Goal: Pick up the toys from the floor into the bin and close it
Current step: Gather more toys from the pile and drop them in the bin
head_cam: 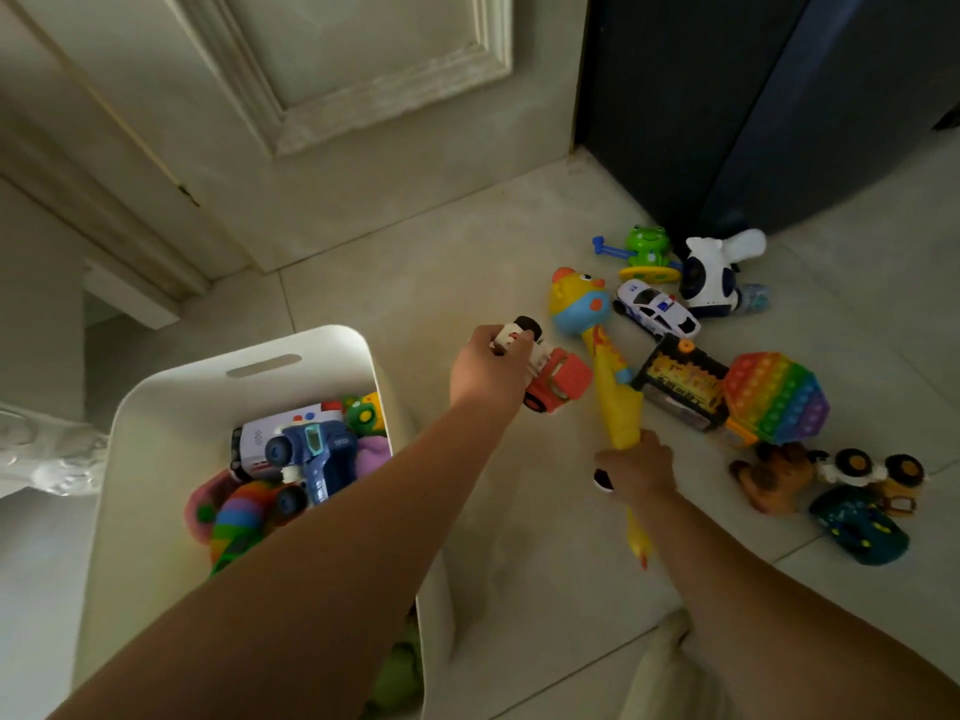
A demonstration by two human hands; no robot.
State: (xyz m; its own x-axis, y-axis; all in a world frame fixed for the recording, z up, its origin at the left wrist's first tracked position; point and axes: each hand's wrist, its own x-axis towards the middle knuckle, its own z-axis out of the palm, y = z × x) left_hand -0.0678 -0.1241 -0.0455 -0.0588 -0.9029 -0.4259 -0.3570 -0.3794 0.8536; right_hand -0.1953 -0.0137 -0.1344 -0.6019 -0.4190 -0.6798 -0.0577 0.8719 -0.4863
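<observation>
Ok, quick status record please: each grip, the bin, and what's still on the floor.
left grip: holds the toy truck, just right of the bin
right grip: holds the rubber chicken by its lower body
bin: open, no lid on it, partly filled with toys
still on floor: frog, police car, rainbow pop toy, and several more toys
task state: not done; toys remain out and the bin is not closed

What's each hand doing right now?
Left hand: holding the red and white toy truck.
Right hand: gripping the yellow rubber chicken.
</observation>
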